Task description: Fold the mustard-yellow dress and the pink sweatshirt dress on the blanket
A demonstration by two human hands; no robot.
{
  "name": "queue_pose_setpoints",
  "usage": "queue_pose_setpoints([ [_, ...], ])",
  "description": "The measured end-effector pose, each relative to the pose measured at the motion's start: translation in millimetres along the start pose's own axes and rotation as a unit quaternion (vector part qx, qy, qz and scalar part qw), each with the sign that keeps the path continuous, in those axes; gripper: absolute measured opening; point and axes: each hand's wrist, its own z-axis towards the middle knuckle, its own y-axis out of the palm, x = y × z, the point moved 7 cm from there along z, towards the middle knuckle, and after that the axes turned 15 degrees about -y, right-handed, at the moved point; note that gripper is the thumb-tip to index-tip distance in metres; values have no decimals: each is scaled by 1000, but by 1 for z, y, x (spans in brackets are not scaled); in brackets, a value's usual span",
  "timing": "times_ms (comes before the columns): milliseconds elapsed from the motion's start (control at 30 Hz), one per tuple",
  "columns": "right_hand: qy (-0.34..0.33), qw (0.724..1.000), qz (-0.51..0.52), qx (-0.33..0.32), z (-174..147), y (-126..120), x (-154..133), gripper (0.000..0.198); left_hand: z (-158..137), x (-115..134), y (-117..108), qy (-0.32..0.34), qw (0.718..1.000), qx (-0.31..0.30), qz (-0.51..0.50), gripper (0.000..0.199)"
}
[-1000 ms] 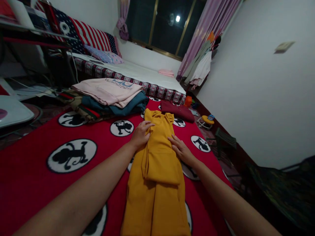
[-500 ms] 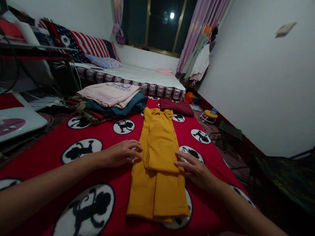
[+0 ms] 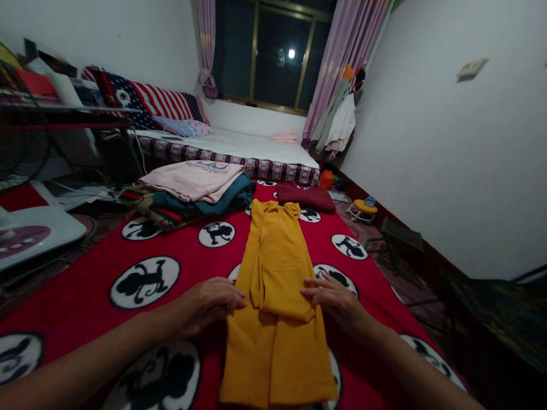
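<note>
Yellow trousers lie lengthwise on a red blanket, with a folded-over flap in their middle and the lower ends toward me. My left hand rests at their left edge, fingers bent and fingertips touching the cloth. On the opposite side, my right hand has its fingers stretched over the right edge of the flap. Its thumb is mostly hidden. The flap's bottom edge is rounded and slightly rumpled.
A folded dark red garment lies beyond the trousers. Stacked at the left are a pale pink top, a teal garment and a patterned brown cloth. A dark folding stool stands right of the bed.
The view has tilted up slightly, so everything sits lower. The flap's bottom edge has gone from straight to rounded. My left fingers are closer together, and both hands remain beside the trousers.
</note>
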Motion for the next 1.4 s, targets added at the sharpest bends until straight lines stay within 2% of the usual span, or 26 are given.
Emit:
queue_pose_setpoints([
  [200, 35, 989, 141, -15, 0, -7, -52, 23, -36, 45, -5, -48, 998, -42, 23, 25],
  [300, 118, 967, 224, 19, 17, -22, -45, 26, -23, 50, -25, -114, 993, -23, -14, 17],
  [367, 183, 937, 279, 97, 36, -36, -13, 33, 10, 33, -50, -168, 982, 31, -81, 11],
  [400, 213, 916, 302, 156, 46, -44, 10, 35, 31, 20, -63, -186, 971, 64, -136, 16],
  [467, 269, 863, 320, 284, 61, -54, 62, 36, 74, -18, -88, -238, 930, 158, -231, 28],
  [500, 295, 837, 310, 341, 65, -56, 86, 35, 91, -41, -95, -281, 901, 208, -257, 32],
  [533, 336, 811, 304, 370, 67, -51, 107, 33, 102, -63, -98, -333, 867, 248, -277, 34],
  [567, 375, 787, 290, 394, 65, -44, 123, 32, 111, -80, -95, -372, 845, 262, -280, 37],
  [633, 404, 771, 269, 413, 60, -29, 140, 31, 119, -103, -83, -406, 827, 273, -277, 43],
  [667, 403, 772, 261, 416, 57, -22, 142, 33, 118, -109, -74, -409, 828, 273, -269, 47],
  [733, 377, 794, 244, 410, 51, -10, 138, 44, 112, -110, -56, -387, 849, 278, -230, 56],
  [833, 325, 833, 220, 390, 44, -4, 121, 60, 99, -91, -37, -322, 891, 294, -131, 57],
  [900, 307, 851, 218, 366, 40, -1, 108, 56, 90, -75, -28, -306, 907, 278, -85, 48],
  [967, 306, 864, 229, 327, 34, 3, 97, 45, 80, -62, -19, -315, 918, 232, -59, 40],
  [1100, 333, 872, 262, 245, 18, 11, 84, 28, 63, -50, -8, -333, 932, 136, -48, 36],
  [1167, 352, 871, 244, 240, 15, 5, 87, 27, 64, -54, -12, -333, 927, 154, -75, 36],
  [1233, 364, 867, 201, 274, 21, -6, 96, 36, 74, -64, -22, -329, 913, 202, -134, 42],
  [1333, 350, 872, 137, 313, 48, -22, 113, 49, 99, -77, -33, -319, 888, 249, -216, 52],
  [1400, 322, 888, 94, 314, 73, -31, 122, 42, 115, -74, -45, -296, 889, 291, -192, 44],
])
